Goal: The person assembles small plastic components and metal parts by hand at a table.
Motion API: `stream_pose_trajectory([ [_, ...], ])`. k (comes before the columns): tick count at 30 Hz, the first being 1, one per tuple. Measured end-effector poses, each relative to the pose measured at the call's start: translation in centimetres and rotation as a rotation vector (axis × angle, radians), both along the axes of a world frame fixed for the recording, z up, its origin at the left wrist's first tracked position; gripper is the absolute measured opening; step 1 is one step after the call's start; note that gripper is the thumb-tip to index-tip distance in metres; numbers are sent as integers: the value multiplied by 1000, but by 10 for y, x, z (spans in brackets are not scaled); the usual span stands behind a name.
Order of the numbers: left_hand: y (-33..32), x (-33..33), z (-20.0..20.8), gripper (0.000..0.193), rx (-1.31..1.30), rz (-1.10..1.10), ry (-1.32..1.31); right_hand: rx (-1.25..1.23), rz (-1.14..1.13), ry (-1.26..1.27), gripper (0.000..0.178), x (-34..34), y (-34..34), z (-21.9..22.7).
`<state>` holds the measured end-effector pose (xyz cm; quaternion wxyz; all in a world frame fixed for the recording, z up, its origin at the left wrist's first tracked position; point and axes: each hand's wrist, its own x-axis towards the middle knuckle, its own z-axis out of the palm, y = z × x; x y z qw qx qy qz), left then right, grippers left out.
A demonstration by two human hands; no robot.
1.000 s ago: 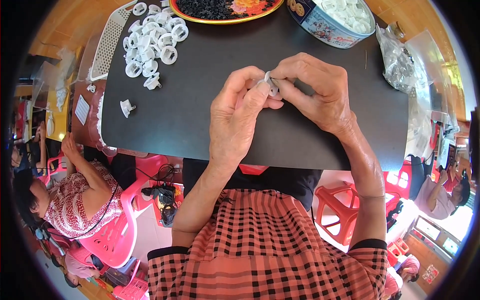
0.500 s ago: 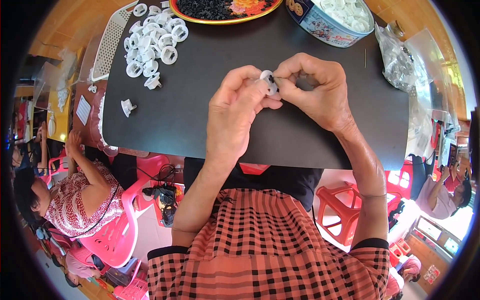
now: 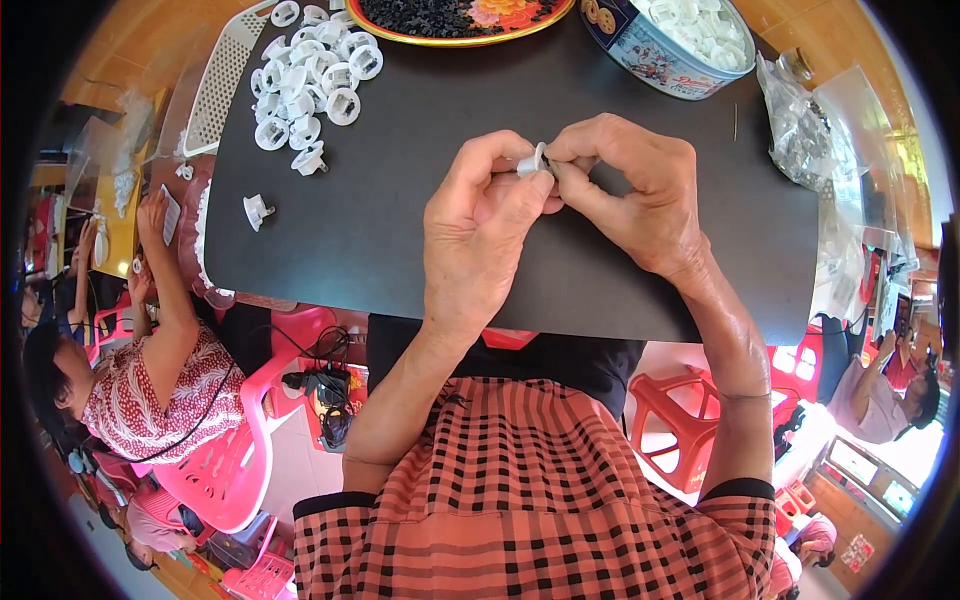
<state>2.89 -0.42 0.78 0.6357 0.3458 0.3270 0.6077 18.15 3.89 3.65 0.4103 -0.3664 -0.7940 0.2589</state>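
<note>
Left grip: thumb and fingers closed round a small white flanged piece, held up above the desk, flange turned toward the right hand. Right grip: thumb and forefinger bent into a ring, tips almost together at the flange, touching or just beside it. A speck of black shows there; too small to tell whether it sits in the piece or between the fingertips, so I cannot tell what, if anything, the right has hold of.

Desk dark, smooth. To the left of the hands, one white part lies apart from the others. Beyond it, a heap of white parts, same flanged kind, some with dark slots showing; one at its near edge lies tipped over. A white perforated basket stands along the heap's outer side.

Far edge: a round tray, red and yellow rim, flowered base, heaped with little black pieces. Right of it, a blue tin full of white pieces. Near the tin, a thin rod; then a clear plastic bag with greyish contents.

Off left, a person in a red-and-white patterned top sits on a pink chair, arms raised.
</note>
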Motion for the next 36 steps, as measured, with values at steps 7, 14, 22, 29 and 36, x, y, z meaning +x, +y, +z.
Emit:
stream_pose_trajectory([
  [7,-3,1,0,19,89,17,201,-296,-66,89,6,-2,-4,2],
  [14,5,-5,-5,18,-108,-108,-198,-172,-25,66,9,1,-3,4],
  [22,7,-10,-4,20,-122,-164,-314,-275,-12,182,9,4,1,-2],
  [29,7,-11,-5,22,-133,-198,-317,-517,36,339,6,8,4,2],
  [36,6,-8,-6,21,-112,-161,-255,-364,6,209,6,8,4,1],
])
